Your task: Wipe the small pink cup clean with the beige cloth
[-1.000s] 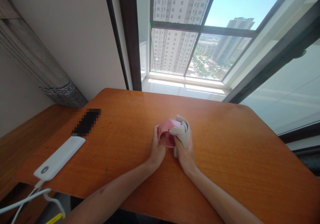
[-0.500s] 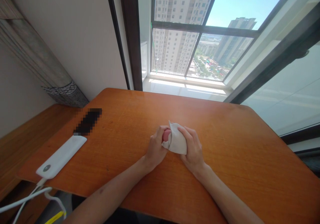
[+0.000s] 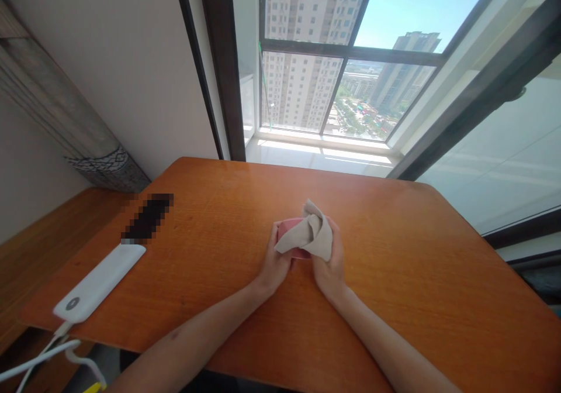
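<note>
Above the middle of the wooden table (image 3: 210, 217) I hold a small pink bowl-like piece (image 3: 287, 226) between both hands. My left hand (image 3: 272, 267) is closed round its left side. A light grey cloth (image 3: 319, 242) lies twisted over the pink piece and covers much of it, with one corner sticking up. On the right, my right hand (image 3: 331, 270) is wrapped round the cloth where it drapes over the pink piece's side. The cloth hides most of the pink piece's shape, so I cannot tell its exact kind.
At the table's left lies a white power strip-like bar (image 3: 100, 282) with a round button and a white cable (image 3: 39, 358). A blurred-out dark object (image 3: 148, 217) sits just beyond it. A curtain (image 3: 100, 153) hangs at the left, and a window (image 3: 346, 89) rises behind the table.
The pink piece has turned in my hands and more of it shows. The cloth has shifted from wrapping its right side to lying twisted across it, its corner now raised.
</note>
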